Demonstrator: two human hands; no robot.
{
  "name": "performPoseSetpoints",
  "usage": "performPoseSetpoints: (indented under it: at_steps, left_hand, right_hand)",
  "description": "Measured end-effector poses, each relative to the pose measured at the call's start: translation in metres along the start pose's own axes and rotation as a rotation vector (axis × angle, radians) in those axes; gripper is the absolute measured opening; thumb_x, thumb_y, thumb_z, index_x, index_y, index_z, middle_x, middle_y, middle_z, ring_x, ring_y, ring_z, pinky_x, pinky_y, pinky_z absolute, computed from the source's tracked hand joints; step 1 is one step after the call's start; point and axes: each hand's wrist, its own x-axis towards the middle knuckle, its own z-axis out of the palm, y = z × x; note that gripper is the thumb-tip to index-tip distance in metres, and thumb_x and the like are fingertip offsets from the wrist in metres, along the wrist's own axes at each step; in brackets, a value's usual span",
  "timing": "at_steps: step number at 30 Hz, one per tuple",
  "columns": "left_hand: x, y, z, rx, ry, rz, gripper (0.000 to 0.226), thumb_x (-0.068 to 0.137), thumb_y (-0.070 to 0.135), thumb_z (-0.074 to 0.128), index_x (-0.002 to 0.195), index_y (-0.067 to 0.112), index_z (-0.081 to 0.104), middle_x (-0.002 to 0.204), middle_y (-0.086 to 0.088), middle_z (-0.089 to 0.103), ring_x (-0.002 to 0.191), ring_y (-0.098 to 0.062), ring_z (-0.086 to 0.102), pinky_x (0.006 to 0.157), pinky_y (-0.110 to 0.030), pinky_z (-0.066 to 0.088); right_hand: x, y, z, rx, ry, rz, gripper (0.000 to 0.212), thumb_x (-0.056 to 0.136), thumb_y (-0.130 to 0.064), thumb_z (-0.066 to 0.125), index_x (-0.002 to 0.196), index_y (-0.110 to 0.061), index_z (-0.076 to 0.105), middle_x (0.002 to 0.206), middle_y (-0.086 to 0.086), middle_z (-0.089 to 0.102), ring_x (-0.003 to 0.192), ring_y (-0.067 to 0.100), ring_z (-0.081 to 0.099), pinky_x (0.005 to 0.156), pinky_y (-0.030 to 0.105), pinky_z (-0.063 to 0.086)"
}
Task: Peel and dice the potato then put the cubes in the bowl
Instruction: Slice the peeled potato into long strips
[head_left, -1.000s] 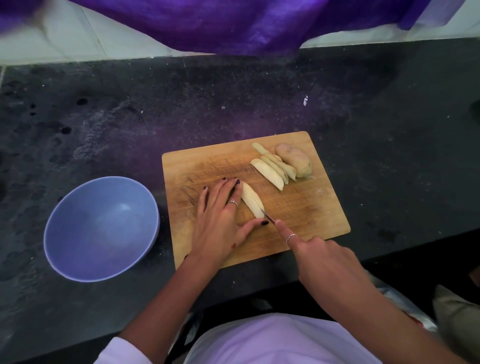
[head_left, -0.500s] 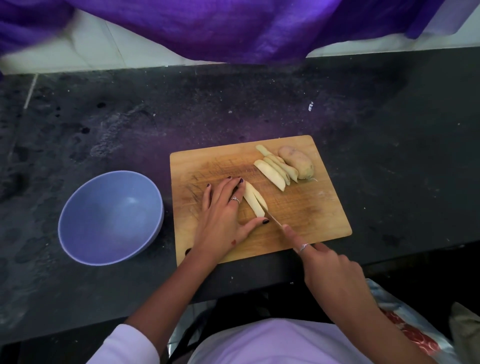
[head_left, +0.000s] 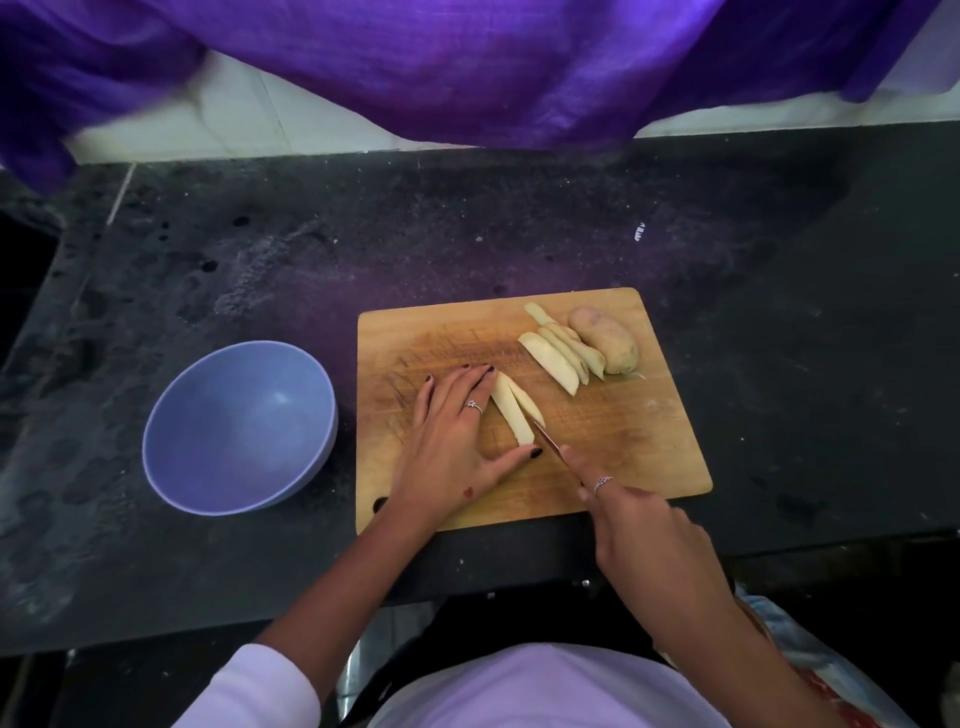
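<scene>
A wooden cutting board (head_left: 634, 447) lies on the dark counter. Two pale potato strips (head_left: 511, 410) lie near its middle. My left hand (head_left: 457, 441) lies flat beside them, straight fingers along their left side and thumb at their near end. My right hand (head_left: 644, 530) grips a knife (head_left: 545, 439), index finger along the blade's back; the tip sits at the strips' near right. Several more potato slices (head_left: 558, 356) lean against an end piece with skin (head_left: 605, 340) at the board's far right. An empty blue bowl (head_left: 239, 431) stands left of the board.
Purple cloth (head_left: 467, 67) hangs over the white tiled wall behind the counter. The dark counter (head_left: 805, 364) stretches right of the board. A plastic bag (head_left: 810, 660) shows below the counter's front edge at the lower right.
The slice under my left hand has been split into two strips lying slightly apart. The knife has drawn back toward me. The view has shifted a little.
</scene>
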Motion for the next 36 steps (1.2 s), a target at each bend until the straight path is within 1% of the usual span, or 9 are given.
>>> performPoseSetpoints:
  at_steps: [8, 11, 14, 16, 21, 26, 30, 34, 36]
  left_hand:
    - [-0.001, -0.002, 0.001, -0.022, 0.005, -0.006, 0.092, 0.077, 0.077, 0.036, 0.148, 0.018, 0.030, 0.152, 0.007, 0.030, 0.142, -0.008, 0.016, 0.118, -0.030, -0.002]
    - [0.000, -0.002, 0.002, -0.035, 0.019, -0.014, 0.091, 0.077, 0.077, 0.039, 0.146, 0.019, 0.035, 0.151, 0.008, 0.032, 0.141, -0.007, 0.019, 0.119, -0.030, 0.000]
    - [-0.001, -0.001, 0.000, -0.067, 0.017, -0.025, 0.090, 0.077, 0.076, 0.042, 0.146, 0.019, 0.036, 0.151, 0.008, 0.033, 0.141, -0.008, 0.020, 0.119, -0.030, 0.002]
    - [-0.001, -0.001, -0.001, -0.068, 0.009, -0.026, 0.089, 0.077, 0.075, 0.043, 0.147, 0.020, 0.035, 0.151, 0.007, 0.032, 0.141, -0.007, 0.019, 0.119, -0.031, 0.003]
    - [-0.001, 0.001, -0.003, -0.060, -0.017, -0.037, 0.090, 0.078, 0.075, 0.042, 0.148, 0.020, 0.030, 0.153, 0.008, 0.029, 0.140, -0.001, 0.013, 0.119, -0.029, 0.002]
    - [-0.001, 0.003, -0.006, -0.058, -0.048, -0.046, 0.091, 0.078, 0.077, 0.039, 0.149, 0.023, 0.024, 0.155, 0.010, 0.023, 0.136, 0.007, 0.002, 0.117, -0.023, -0.005]
    - [-0.001, 0.001, -0.003, -0.056, -0.037, -0.038, 0.089, 0.080, 0.075, 0.042, 0.149, 0.020, 0.028, 0.154, 0.007, 0.027, 0.139, 0.000, 0.010, 0.120, -0.033, 0.006]
    - [-0.001, -0.001, -0.001, -0.044, -0.033, -0.024, 0.089, 0.080, 0.073, 0.042, 0.148, 0.018, 0.032, 0.153, 0.005, 0.029, 0.142, -0.010, 0.017, 0.120, -0.037, 0.010]
    - [-0.001, -0.001, 0.000, -0.049, -0.032, -0.018, 0.089, 0.080, 0.073, 0.041, 0.148, 0.017, 0.032, 0.153, 0.005, 0.030, 0.142, -0.010, 0.017, 0.120, -0.036, 0.009]
  right_hand:
    - [0.030, -0.007, 0.003, 0.040, 0.040, -0.048, 0.061, 0.101, -0.021, 0.036, 0.146, -0.051, 0.007, 0.070, -0.005, 0.045, 0.067, 0.017, 0.049, 0.060, 0.029, 0.040]
    - [0.034, -0.001, -0.001, -0.036, 0.039, -0.058, 0.066, 0.101, -0.018, 0.034, 0.145, -0.054, 0.001, 0.080, -0.004, 0.050, 0.070, 0.017, 0.051, 0.061, 0.029, 0.038]
    - [0.037, 0.008, -0.008, -0.158, 0.038, -0.077, 0.068, 0.100, -0.017, 0.032, 0.142, -0.058, -0.003, 0.108, -0.006, 0.057, 0.087, 0.018, 0.059, 0.064, 0.029, 0.036]
    - [0.041, 0.014, -0.012, -0.173, 0.034, -0.090, 0.068, 0.101, -0.017, 0.032, 0.142, -0.059, -0.003, 0.113, -0.008, 0.054, 0.087, 0.017, 0.059, 0.063, 0.028, 0.037]
    - [0.039, 0.025, -0.011, -0.036, -0.029, -0.087, 0.066, 0.101, -0.022, 0.036, 0.140, -0.062, 0.002, 0.092, -0.008, 0.063, 0.072, 0.015, 0.054, 0.065, 0.029, 0.046]
    - [0.027, 0.022, -0.017, 0.093, -0.033, -0.091, 0.055, 0.102, -0.031, 0.034, 0.140, -0.061, 0.008, 0.081, -0.009, 0.057, 0.069, 0.013, 0.053, 0.060, 0.027, 0.042]
    - [0.024, 0.008, -0.014, 0.161, 0.000, -0.089, 0.053, 0.102, -0.034, 0.034, 0.141, -0.060, 0.011, 0.077, -0.006, 0.060, 0.071, 0.014, 0.059, 0.061, 0.028, 0.045]
    - [0.032, -0.008, -0.009, 0.163, 0.042, -0.050, 0.055, 0.102, -0.030, 0.036, 0.143, -0.056, 0.012, 0.064, -0.012, 0.043, 0.061, 0.010, 0.046, 0.056, 0.025, 0.035]
    - [0.035, -0.014, -0.007, 0.166, 0.066, -0.032, 0.052, 0.102, -0.030, 0.036, 0.144, -0.055, 0.016, 0.067, -0.010, 0.047, 0.061, 0.011, 0.045, 0.056, 0.025, 0.035]
